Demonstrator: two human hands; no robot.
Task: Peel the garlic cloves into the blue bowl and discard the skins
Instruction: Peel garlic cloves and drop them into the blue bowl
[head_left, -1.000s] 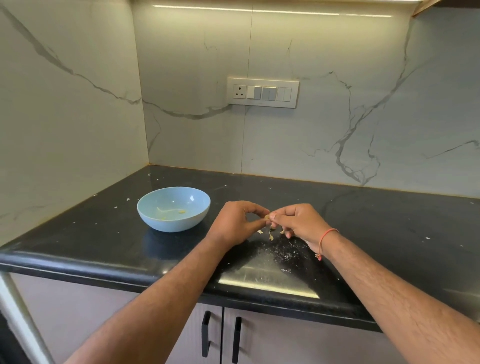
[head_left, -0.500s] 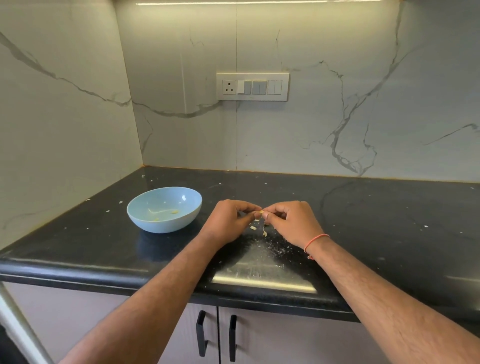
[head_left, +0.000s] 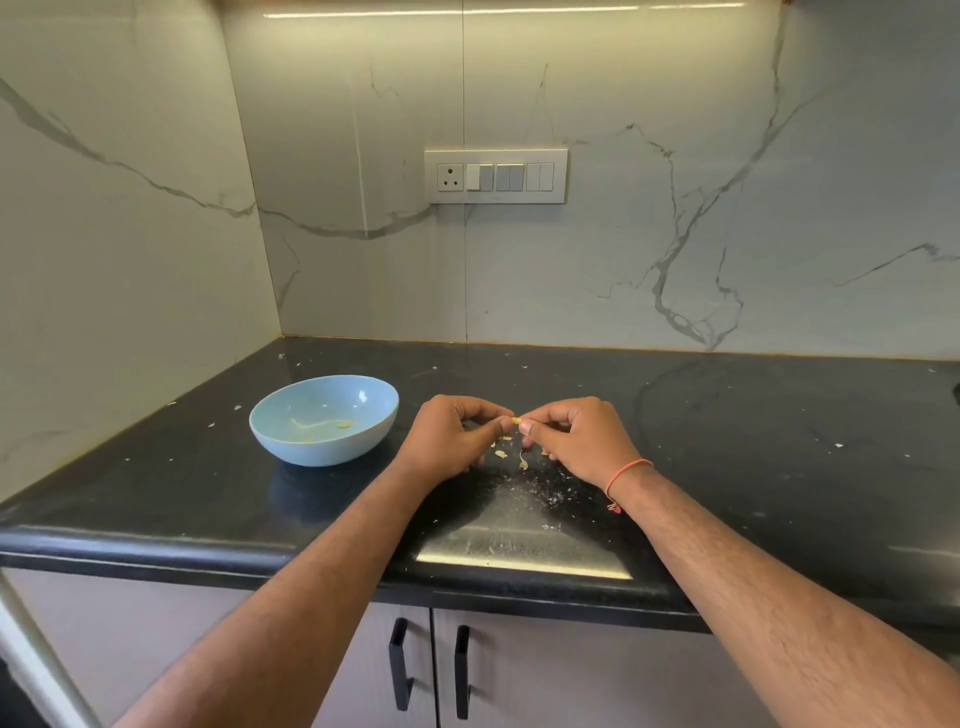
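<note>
A small yellowish garlic clove (head_left: 516, 420) is pinched between the fingertips of my left hand (head_left: 452, 436) and my right hand (head_left: 576, 436), a little above the black counter (head_left: 727, 415). Both hands have curled fingers and meet at the clove. The blue bowl (head_left: 270, 426) stands on the counter to the left of my left hand, with a few pale garlic bits (head_left: 343, 424) inside it. Bits of garlic skin (head_left: 522, 461) lie on the counter under and between my hands.
White flakes (head_left: 540, 493) are scattered on the counter in front of my hands. The marble walls meet in a corner behind the bowl, with a switch panel (head_left: 496, 176) on the back wall. Cabinet doors with black handles (head_left: 400, 665) sit below the counter's front edge.
Both hands stay together pinching the clove, with only small finger shifts. The camera view has shifted slightly, and the bowl has not moved.
</note>
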